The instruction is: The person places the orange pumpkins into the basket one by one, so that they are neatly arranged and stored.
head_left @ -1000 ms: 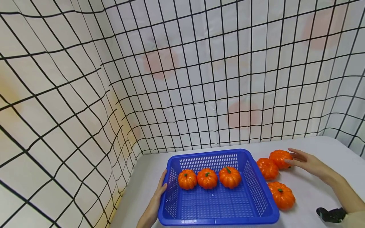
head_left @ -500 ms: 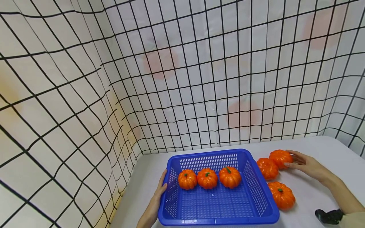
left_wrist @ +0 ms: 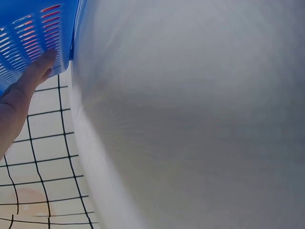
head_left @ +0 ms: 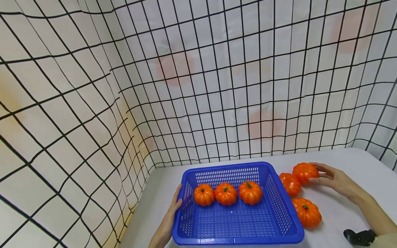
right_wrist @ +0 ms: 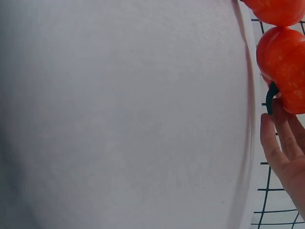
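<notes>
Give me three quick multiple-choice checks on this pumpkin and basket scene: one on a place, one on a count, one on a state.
1. Where is the pumpkin that the right hand touches?
A. Inside the basket
B. On the table, right of the basket
C. On the basket's rim

2. How many pumpkins lie inside the basket?
A. Three
B. One
C. Five

3. What is the left hand doing?
A. Lifting a pumpkin
B. Hanging free of everything
C. Resting against the basket's outer wall

Answers:
1. B: the right hand has its fingers on the far pumpkin, which sits on the table beside the blue basket.
2. A: a row of three pumpkins lies on the basket floor.
3. C: the left hand lies flat against the basket's left wall.
</notes>
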`<state>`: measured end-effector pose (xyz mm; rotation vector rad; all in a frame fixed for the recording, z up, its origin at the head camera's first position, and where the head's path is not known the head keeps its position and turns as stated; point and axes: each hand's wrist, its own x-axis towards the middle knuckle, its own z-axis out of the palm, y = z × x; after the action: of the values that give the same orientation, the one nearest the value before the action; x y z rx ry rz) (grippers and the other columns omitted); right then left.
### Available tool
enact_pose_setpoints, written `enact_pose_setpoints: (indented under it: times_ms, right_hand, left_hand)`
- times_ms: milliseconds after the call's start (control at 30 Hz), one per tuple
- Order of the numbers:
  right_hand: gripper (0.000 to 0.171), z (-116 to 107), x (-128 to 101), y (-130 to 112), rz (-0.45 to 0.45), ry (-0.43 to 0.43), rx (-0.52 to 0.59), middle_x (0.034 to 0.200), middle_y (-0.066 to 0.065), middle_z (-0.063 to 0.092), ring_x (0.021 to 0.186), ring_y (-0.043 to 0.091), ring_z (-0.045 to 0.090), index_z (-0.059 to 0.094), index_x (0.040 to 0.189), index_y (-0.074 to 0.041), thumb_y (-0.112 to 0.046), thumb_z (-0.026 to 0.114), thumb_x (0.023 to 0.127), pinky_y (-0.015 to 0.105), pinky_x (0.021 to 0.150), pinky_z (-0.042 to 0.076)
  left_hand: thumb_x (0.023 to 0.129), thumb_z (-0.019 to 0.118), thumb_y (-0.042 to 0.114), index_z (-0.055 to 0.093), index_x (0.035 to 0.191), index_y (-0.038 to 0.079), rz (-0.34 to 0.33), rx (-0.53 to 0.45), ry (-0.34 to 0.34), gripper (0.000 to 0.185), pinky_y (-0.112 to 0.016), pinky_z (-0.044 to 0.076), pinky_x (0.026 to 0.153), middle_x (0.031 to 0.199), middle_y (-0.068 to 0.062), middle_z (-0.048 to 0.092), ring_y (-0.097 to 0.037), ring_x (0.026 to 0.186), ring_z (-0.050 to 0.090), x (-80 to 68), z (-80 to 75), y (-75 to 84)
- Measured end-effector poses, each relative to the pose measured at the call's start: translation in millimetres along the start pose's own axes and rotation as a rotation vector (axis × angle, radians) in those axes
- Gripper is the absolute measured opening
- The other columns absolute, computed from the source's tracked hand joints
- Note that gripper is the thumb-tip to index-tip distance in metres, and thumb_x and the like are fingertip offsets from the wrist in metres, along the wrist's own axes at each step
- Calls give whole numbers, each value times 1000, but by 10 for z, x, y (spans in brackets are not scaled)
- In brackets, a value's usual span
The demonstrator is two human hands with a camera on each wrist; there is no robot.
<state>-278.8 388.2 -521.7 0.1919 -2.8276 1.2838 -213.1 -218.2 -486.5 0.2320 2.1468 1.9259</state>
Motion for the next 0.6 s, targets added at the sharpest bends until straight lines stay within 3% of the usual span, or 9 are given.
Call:
enact_pose_setpoints:
  times_ms: [133, 167, 267, 367, 600]
  right_hand:
    - [80, -9, -25, -11, 12, 19, 15, 154, 35, 39, 122, 38, 59, 32, 159, 1, -37, 69, 99, 43, 88, 62]
    - [80, -16, -34, -18, 23, 23, 21, 152, 27, 48, 123, 37, 60, 33, 159, 0, -38, 69, 99, 44, 88, 62]
    - [79, -47, -56, -28, 35, 24, 41, 135, -16, 62, 107, 1, 64, 37, 158, -2, -39, 71, 98, 33, 83, 61]
    - [78, -66, -65, -28, 37, 16, 59, 115, -47, 41, 95, -24, 49, 40, 157, -3, -40, 72, 97, 20, 78, 56]
    - [75, -89, -96, -60, 17, 28, 59, 113, -50, 37, 95, -25, 48, 39, 159, -7, -40, 70, 98, 22, 77, 57]
  left_hand:
    - [110, 29, 50, 2, 167, 38, -3, 2, 3, 64, -77, -6, 120, 176, -11, -11, -51, 158, -10, -2, 0, 2]
    - [110, 29, 50, 2, 167, 38, -3, 3, 2, 64, -77, -6, 120, 176, -11, -11, -51, 158, -10, -4, -1, 2]
    - [110, 29, 50, 2, 167, 38, -2, 2, 0, 64, -77, -6, 120, 176, -11, -11, -51, 158, -10, -5, 0, 3]
    - [110, 29, 49, 2, 167, 38, -1, 3, 0, 64, -77, -6, 120, 176, -11, -11, -51, 158, -10, -3, 0, 3]
    - [110, 29, 50, 2, 167, 38, -6, 3, 3, 64, -77, -6, 120, 176, -11, -12, -51, 158, -11, -4, 2, 10]
